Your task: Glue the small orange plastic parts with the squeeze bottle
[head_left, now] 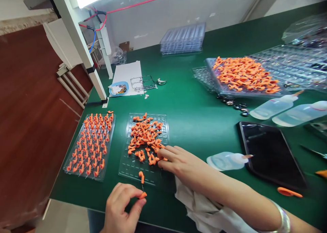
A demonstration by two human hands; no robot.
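Orange piece (144, 194), pinched, juts from the left grip (121, 207).

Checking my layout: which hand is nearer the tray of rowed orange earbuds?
Left: the left hand is by the near right corner of the rowed tray; the right hand farther right, at the heaped tray.

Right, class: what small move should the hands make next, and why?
Probably the right hand should draw one piece clear of the loose orange pile: it is at the pile's edge, though whether it grips anything is hard to tell. The left hand is occupied, pinching a small orange part near the pile's clear tray.
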